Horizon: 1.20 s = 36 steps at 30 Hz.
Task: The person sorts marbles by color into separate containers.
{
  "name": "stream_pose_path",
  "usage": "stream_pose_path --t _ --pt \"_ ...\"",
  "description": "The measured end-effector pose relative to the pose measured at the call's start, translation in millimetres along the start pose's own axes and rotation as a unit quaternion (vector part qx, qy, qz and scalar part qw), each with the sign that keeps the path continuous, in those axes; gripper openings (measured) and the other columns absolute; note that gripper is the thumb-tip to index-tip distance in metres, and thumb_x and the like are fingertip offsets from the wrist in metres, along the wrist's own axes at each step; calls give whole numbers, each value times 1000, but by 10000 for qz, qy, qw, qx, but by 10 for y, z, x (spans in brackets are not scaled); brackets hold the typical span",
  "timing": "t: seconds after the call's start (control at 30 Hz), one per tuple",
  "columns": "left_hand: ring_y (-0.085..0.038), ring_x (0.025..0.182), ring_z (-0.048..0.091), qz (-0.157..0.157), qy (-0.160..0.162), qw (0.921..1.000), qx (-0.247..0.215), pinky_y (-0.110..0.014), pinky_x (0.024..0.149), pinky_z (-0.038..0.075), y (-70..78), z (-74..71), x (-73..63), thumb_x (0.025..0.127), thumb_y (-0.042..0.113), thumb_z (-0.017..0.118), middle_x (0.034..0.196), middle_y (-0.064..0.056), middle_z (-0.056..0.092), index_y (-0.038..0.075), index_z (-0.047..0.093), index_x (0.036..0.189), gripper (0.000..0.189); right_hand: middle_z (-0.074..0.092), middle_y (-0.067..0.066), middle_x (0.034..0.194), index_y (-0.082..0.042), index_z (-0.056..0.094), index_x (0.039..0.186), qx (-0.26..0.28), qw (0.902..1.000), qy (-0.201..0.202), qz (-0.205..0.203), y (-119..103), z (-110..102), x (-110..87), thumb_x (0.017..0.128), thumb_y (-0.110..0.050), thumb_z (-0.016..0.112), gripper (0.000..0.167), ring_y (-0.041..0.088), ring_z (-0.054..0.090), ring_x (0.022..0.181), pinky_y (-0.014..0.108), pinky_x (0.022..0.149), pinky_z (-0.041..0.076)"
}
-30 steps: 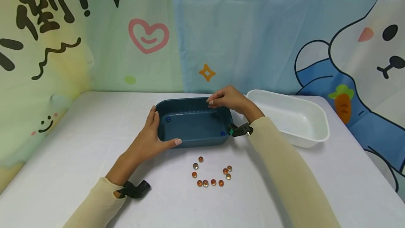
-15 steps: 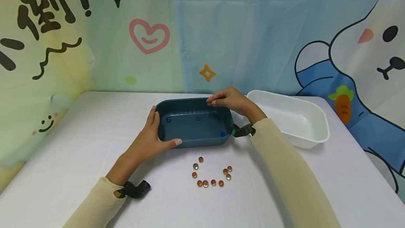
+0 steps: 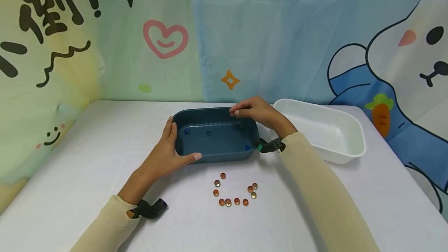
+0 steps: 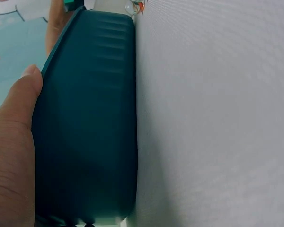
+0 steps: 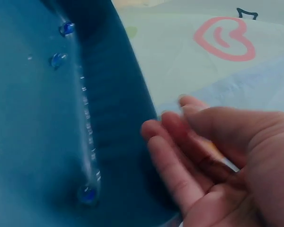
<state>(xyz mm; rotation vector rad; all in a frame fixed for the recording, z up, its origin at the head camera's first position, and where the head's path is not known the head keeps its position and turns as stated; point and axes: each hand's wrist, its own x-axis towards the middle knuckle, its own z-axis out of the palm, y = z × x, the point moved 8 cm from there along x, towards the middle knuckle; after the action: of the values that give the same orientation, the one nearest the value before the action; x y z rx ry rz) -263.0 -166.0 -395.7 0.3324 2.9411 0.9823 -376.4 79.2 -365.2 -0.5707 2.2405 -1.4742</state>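
Observation:
In the head view, my left hand [image 3: 167, 158] holds the left end of a dark blue plastic tub [image 3: 213, 158], with its thumb on the front rim and fingers along the left side. In the left wrist view, the thumb [image 4: 26, 94] rests at the tub's rim. My right hand [image 3: 257, 112] is at the tub's back rim, near its right corner. Its fingers [image 5: 168, 165] are loosely bent with nothing between them. Inside the tub lie clear-and-blue glass marbles: one marble [image 3: 187, 131] at left, another marble [image 3: 208, 132] beside it, and a marble [image 3: 247, 147] at front right.
Several orange and clear amber glass marbles [image 3: 237, 201] form a rough U on the white-covered table [image 3: 168, 228] in front of the tub. To the right stands a white plastic tub [image 3: 350, 156]. A printed curtain [image 3: 280, 38] hangs behind the table.
A marble has come into view on the tub floor and rolled left toward the one at the left end. My right hand has relaxed slightly at the back rim; my left hand has stayed put.

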Motion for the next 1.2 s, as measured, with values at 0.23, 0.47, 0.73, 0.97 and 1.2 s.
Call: stream_pose_path --t 0.23,0.47,0.73,0.97,1.2 --pt "-31 146 9 11 12 10000 -20 -53 110 26 -7 -10 -5 74 76 64 160 2 -19 0 2 154 127 64 18 122 5 63 124 105 9998 -63 -140 -40 23 -66 100 -11 55 30 25 61 113 37 98 46" --pt "-33 146 10 67 61 10000 -22 -54 109 27 -17 -12 -7 74 75 65 160 1 -18 -1 3 154 126 65 17 121 6 62 124 -53 9995 130 -285 -115 -15 -286 101 -17 55 33 27 62 111 42 98 45" --pt "-31 146 10 71 18 10000 -37 -53 109 28 -15 25 -2 73 77 63 160 3 -19 1 1 154 128 68 15 114 2 66 120 -658 9951 640 -355 -128 -272 -701 101 -18 57 30 32 63 108 40 95 48" --pt "-32 146 11 82 91 9999 -31 -54 108 29 -8 17 7 73 77 64 160 1 -17 -1 4 154 128 66 12 117 -2 66 121 -1656 9782 1212 -329 -118 -579 -1151 101 -25 55 32 25 64 106 30 91 49" --pt "-32 145 12 88 103 9999 -65 -54 108 30 -7 21 8 73 76 64 161 -1 -16 -2 5 154 128 68 11 115 -6 68 120 -2334 9546 1784 -487 -67 -819 -1566 101 -26 55 30 4 63 98 9 79 44"
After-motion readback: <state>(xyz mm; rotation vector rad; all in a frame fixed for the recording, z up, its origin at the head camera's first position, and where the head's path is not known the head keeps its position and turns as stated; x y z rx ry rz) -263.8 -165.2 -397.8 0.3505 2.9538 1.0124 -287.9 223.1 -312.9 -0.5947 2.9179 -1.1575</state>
